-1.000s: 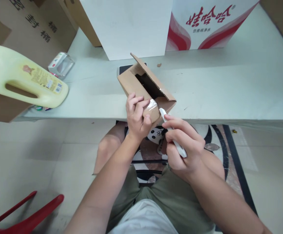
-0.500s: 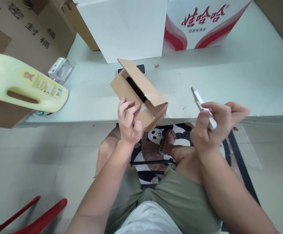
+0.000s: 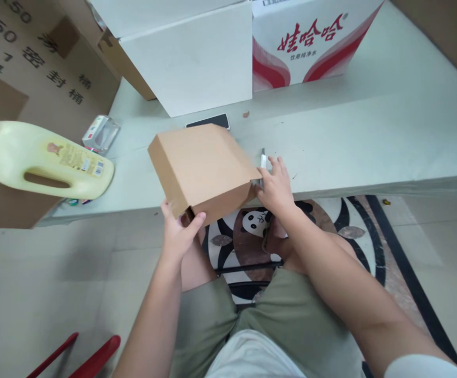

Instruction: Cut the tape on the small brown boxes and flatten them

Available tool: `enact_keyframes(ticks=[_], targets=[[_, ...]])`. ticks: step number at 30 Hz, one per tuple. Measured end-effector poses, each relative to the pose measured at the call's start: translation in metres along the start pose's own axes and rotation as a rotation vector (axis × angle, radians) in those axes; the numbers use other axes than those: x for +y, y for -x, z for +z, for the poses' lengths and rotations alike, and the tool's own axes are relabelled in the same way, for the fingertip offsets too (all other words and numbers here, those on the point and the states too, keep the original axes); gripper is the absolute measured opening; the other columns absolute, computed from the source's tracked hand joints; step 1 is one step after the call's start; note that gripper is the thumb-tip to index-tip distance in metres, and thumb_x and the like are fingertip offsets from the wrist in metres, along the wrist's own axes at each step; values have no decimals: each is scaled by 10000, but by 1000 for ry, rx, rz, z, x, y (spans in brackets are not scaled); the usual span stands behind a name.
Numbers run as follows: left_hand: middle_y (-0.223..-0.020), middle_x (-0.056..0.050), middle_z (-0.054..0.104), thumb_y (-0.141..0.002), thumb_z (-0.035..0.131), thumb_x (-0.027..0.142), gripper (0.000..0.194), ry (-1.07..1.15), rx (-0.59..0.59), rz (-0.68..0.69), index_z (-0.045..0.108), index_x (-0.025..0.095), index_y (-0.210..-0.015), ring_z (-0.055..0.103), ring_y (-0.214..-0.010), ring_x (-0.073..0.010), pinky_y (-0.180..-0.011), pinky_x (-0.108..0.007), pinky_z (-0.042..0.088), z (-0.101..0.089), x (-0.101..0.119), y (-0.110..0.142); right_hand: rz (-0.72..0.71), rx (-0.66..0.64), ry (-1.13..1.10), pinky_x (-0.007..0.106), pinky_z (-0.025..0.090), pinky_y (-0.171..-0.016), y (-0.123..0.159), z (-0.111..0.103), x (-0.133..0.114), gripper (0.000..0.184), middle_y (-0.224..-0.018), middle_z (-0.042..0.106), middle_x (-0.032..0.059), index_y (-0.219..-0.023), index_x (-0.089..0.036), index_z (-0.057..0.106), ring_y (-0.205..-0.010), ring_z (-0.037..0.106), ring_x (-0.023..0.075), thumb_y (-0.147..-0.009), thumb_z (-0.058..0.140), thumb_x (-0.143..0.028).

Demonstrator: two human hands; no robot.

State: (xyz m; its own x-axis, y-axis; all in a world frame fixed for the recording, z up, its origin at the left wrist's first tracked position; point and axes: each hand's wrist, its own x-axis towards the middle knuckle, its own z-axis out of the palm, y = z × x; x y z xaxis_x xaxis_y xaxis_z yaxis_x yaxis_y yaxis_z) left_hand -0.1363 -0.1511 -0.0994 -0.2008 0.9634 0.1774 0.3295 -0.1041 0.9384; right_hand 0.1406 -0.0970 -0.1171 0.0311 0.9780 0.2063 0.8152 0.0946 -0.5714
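A small brown cardboard box (image 3: 208,163) is tilted over the table's front edge, its broad flat side facing up. My left hand (image 3: 179,228) grips its near left corner, thumb on the front side and fingers at the left side. At the right corner, my right hand (image 3: 276,184) holds the box with thumb and fingers. A white utility knife (image 3: 263,160), dark tip pointing away from me, shows just behind the right fingers. Whether it lies on the table or is touched by that hand, I cannot tell.
Behind the box lies a dark flat device (image 3: 218,121). A white carton (image 3: 197,63) and a red-and-white carton (image 3: 303,52) stand at the back. On the left are a yellow jug (image 3: 74,178), a small clear package (image 3: 101,134) and a large carton (image 3: 55,68).
The small box has turned so that its broad side faces up and its opening is hidden. My right hand, which held the knife out to the right, has moved left onto the box.
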Motion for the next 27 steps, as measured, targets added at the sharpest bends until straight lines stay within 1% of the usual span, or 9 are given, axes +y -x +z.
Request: enact_keyframes(ticks=[3,6,11,13,15,18,20,23,27], targets=[[-1360,-180,652,-534,960,625,949,94,23,-183,516,251,-1284,648,-1297,-351,-1093,-531,545,-3,-6,-1,46,22,33,738,221,-1248,5,-4,-3,414,-1621,419,205,-1266,-167,694,-1583,251,469,-862,622,-219],[-1235,-167,724,-474,989,595,871,121,66,-254,615,217,-1164,675,-1257,-363,-1093,-534,551,-8,-10,-3,42,15,28,754,172,-1248,9,-8,-6,434,-1634,422,190,-1247,-180,705,-1583,243,484,-828,620,-253],[-1125,-157,780,-368,1021,556,802,147,-24,-295,701,190,-1006,734,-1130,-354,-1006,-483,610,-23,-16,-2,-177,-155,-150,731,160,-1272,13,-10,-16,603,-1563,532,165,-1384,-201,622,-1584,272,447,-797,598,-337],[-1099,-152,791,-349,1021,561,804,169,-60,-312,723,186,-995,752,-1063,-344,-929,-461,638,-29,-18,-1,-277,-207,-270,712,165,-1281,14,-12,-22,517,-1437,633,143,-1274,-218,673,-1522,387,422,-776,604,-341],[-1075,-148,794,-349,1020,564,804,190,-79,-335,732,183,-995,757,-1018,-328,-881,-436,646,-35,-20,2,-373,-247,-390,682,207,-1280,15,-14,-27,300,-1222,723,92,-1037,-244,715,-1358,559,363,-769,597,-306],[-1078,-149,784,-350,1012,590,830,185,-45,-323,720,186,-1014,748,-1021,-317,-881,-420,637,-39,-26,4,-450,-304,-541,570,457,-1146,16,-19,-31,96,-997,735,44,-845,-243,664,-1058,679,269,-786,614,-301],[-1148,-148,758,-362,997,629,869,154,11,-271,701,202,-1059,728,-1092,-320,-938,-427,618,-39,-30,3,-405,-312,-601,463,574,-942,16,-19,-32,131,-1013,737,65,-865,-229,657,-969,686,251,-793,652,-338],[-1271,-142,693,-374,985,652,922,73,129,-169,671,216,-1123,678,-1222,-319,-1090,-450,538,-35,-31,-1,-270,-262,-615,403,579,-800,18,-18,-32,276,-1088,745,107,-1018,-210,670,-957,689,262,-791,682,-367],[-1067,-114,731,-396,973,631,792,37,215,-163,661,184,-970,719,-1068,-302,-1013,-465,567,-26,-21,-5,-171,-188,-578,372,547,-715,22,-14,-33,357,-971,753,85,-1094,-207,662,-824,665,238,-792,693,-394]])
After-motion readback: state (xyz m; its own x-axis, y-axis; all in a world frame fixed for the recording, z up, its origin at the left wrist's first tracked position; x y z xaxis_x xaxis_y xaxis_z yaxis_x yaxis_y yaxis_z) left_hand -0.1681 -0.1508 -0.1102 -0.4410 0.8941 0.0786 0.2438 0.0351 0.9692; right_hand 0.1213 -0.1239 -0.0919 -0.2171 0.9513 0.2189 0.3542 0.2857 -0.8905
